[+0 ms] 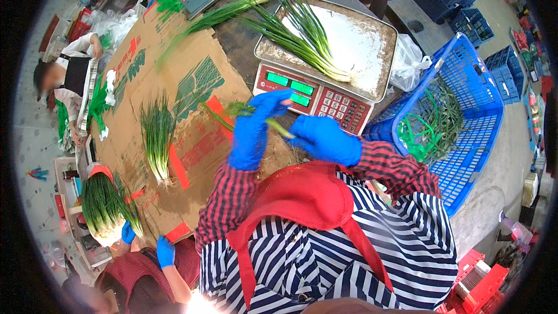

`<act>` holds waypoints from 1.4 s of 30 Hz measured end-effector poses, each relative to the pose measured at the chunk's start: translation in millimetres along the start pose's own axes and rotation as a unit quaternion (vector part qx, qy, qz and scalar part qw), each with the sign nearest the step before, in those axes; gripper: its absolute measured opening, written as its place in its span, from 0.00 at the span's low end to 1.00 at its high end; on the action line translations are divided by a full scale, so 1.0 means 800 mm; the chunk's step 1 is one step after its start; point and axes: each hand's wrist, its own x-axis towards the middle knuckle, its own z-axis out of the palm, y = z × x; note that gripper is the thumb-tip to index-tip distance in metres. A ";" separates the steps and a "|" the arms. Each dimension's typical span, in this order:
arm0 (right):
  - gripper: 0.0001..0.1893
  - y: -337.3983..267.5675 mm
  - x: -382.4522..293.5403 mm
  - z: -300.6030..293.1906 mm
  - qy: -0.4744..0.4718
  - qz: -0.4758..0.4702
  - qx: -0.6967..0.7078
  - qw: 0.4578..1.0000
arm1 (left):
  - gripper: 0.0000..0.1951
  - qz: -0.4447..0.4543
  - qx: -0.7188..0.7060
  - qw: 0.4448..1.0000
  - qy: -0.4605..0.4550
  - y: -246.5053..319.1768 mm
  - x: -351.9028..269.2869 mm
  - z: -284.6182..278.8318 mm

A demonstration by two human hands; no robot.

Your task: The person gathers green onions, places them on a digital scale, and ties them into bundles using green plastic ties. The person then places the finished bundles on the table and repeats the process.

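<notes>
My left hand point(258, 126), in a blue glove, holds a green onion point(279, 128) near its middle, its green leaves trailing to the left. My right hand point(324, 139), also gloved in blue, has its fingers closed at the lower end of the stalk. Just beyond my hands stands a digital scale point(314, 91) with a lit green display. A bunch of green onions point(318, 48) lies on its metal pan point(366, 39). Another bunch point(158, 144) rests on the flattened cardboard point(205, 109) to the left, and a further one point(218, 15) is above it.
A blue plastic crate point(475, 139) at the right holds leaves and green strips. A clear plastic bag point(407, 63) lies beside the scale. At the lower left, a co-worker's gloved hands point(165, 252) are near a large onion bundle point(102, 205). Another person stands at the far left.
</notes>
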 end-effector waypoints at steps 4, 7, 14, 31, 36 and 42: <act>0.11 -0.004 0.013 0.055 0.009 -0.038 0.048 0.998 | 0.14 -0.039 0.102 0.990 0.093 0.008 -0.036 -0.046; 0.11 -0.002 0.037 0.092 0.027 -0.051 0.071 0.996 | 0.14 -0.029 0.142 0.974 0.176 0.023 -0.059 -0.076; 0.07 0.027 0.098 0.182 0.004 0.044 0.004 0.999 | 0.22 0.030 0.057 0.884 0.462 -0.021 -0.041 -0.187; 0.20 0.041 0.066 0.197 -0.086 0.025 0.249 0.964 | 0.18 0.032 0.276 0.875 0.397 -0.102 -0.060 -0.145; 0.19 0.036 0.053 0.171 -0.074 -0.050 0.127 0.988 | 0.21 0.146 0.505 0.839 0.144 -0.115 -0.064 -0.133; 0.10 0.035 -0.028 0.007 0.141 -0.080 0.019 0.987 | 0.22 0.081 0.596 0.798 -0.033 -0.121 -0.077 -0.128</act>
